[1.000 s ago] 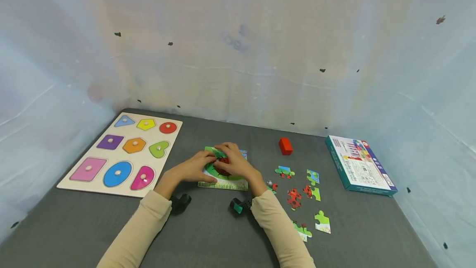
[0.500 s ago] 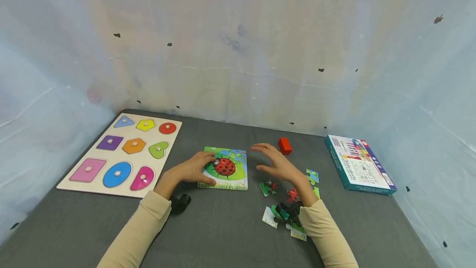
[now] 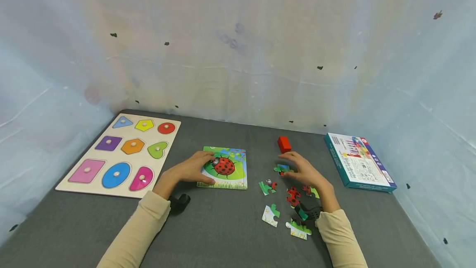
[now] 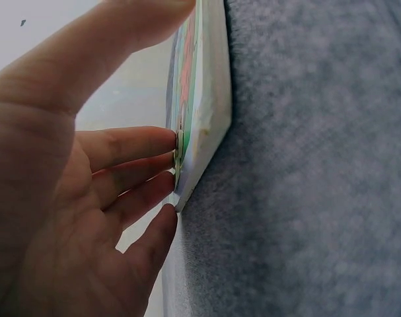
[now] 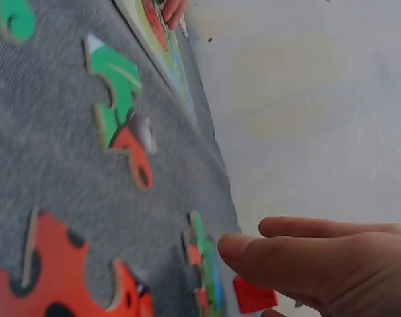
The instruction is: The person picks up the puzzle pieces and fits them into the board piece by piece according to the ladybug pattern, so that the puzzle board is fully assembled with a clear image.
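A square ladybug puzzle board (image 3: 238, 179) lies flat in the middle of the head view. My left hand (image 3: 190, 171) is at its left side; in the left wrist view the fingertips (image 4: 166, 140) touch its top face, where a thin raised edge shows. My right hand (image 3: 305, 173) reaches over loose jigsaw pieces, fingers extended and thumb apart, holding nothing. Nearest its fingertips is a blue-green piece (image 3: 283, 169), partly covered by the hand. A green piece with the ladybug's head (image 5: 124, 105) and a red spotted piece (image 3: 293, 196) lie closer to me.
Corner piece (image 3: 270, 215) and grassy piece (image 3: 298, 230) lie nearer the front. Behind the right hand stands a red block (image 3: 284, 144). At left is a shape-peg board (image 3: 126, 156), at right a teal-edged box (image 3: 360, 162). Plastic sheeting (image 3: 238, 65) encloses the table.
My right hand has left the ladybug board and moved right, over the loose pieces. The ladybug picture is uncovered now. My left hand stays at the board's left side.
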The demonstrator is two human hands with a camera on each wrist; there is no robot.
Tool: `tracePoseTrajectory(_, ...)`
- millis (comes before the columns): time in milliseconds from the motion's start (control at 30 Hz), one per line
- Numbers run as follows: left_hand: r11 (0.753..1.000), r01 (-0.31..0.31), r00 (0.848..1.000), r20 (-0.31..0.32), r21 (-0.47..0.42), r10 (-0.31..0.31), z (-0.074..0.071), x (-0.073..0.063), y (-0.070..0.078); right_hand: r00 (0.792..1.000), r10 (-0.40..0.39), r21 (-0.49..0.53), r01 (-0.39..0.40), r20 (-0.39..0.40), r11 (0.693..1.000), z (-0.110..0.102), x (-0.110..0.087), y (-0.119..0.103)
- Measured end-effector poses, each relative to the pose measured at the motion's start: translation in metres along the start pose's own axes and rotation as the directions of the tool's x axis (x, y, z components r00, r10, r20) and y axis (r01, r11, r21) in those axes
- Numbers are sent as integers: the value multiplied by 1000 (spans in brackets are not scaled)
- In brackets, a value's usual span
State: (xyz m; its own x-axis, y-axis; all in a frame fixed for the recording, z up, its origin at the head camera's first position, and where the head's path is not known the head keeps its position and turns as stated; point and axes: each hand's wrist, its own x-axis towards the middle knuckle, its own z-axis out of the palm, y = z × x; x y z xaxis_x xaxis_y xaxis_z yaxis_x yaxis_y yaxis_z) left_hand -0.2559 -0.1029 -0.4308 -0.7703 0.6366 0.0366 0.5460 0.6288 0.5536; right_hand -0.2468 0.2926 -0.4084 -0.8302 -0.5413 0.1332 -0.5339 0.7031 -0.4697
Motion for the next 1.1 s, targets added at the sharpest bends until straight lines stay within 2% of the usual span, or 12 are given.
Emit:
tracePoseTrajectory(333,1000,-1,1000,3,-8,1,2,-1,-1,1000,16,23,-17,19,1000,15,-5,17)
tracePoseTrajectory(833,1000,-11,1000,-8,-19,11,1,-1,-4,1000,2,2,-2,-11,1000,17,-2,15)
tracePoseTrajectory(1100,1000,3,1000,-2,-5,-3,1,0,-2,999,-32,-23,32,-27,999,19,12,1)
